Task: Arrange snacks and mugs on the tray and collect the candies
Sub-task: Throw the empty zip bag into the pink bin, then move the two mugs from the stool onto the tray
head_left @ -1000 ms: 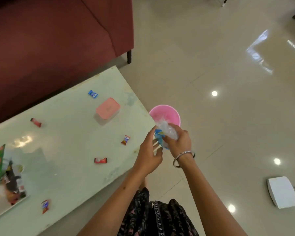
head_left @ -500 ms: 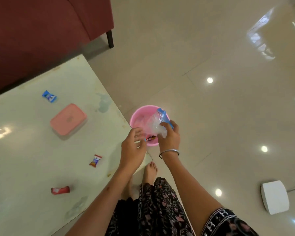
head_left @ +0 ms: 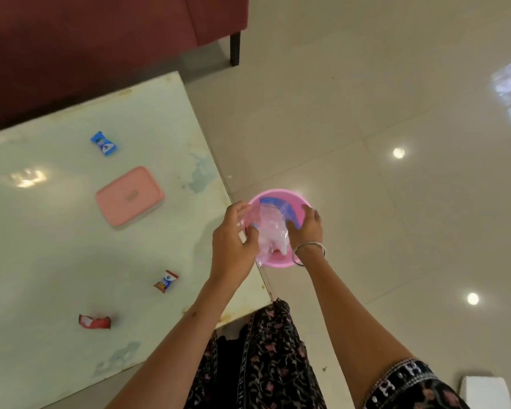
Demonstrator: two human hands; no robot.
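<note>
While both hands work over the pink bowl on the floor just off the table's right edge, the left hand pinches one side of a clear plastic bag with a blue strip and the right hand grips its other side (a metal bangle circles that wrist). The bag hangs inside the bowl. On the pale table lie a blue candy near the far edge, a pink lidded box, an orange-and-blue candy and a red candy toward the near edge.
</note>
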